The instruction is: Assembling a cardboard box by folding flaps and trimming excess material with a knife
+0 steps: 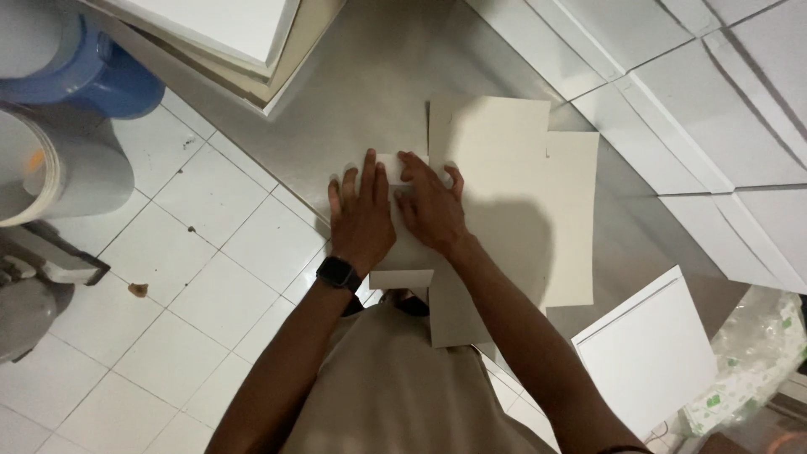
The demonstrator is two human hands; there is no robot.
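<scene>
Left hand (361, 217) and right hand (430, 206) side by side, pressed flat on a cream cardboard sheet (504, 210). Fingers (370, 168) spread apart, gripping nothing. Sheet lying on the steel counter (370, 92), white boxes (723, 109) nearby.

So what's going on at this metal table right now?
A person is pressing both hands flat on a flat cream cardboard box blank lying on a steel table. The left hand, with a black smartwatch on its wrist, and the right hand sit side by side on a narrow flap at the blank's left edge, fingers spread. Stacks of white flat boxes lie at the far right, and one white box sits near the person.
</scene>
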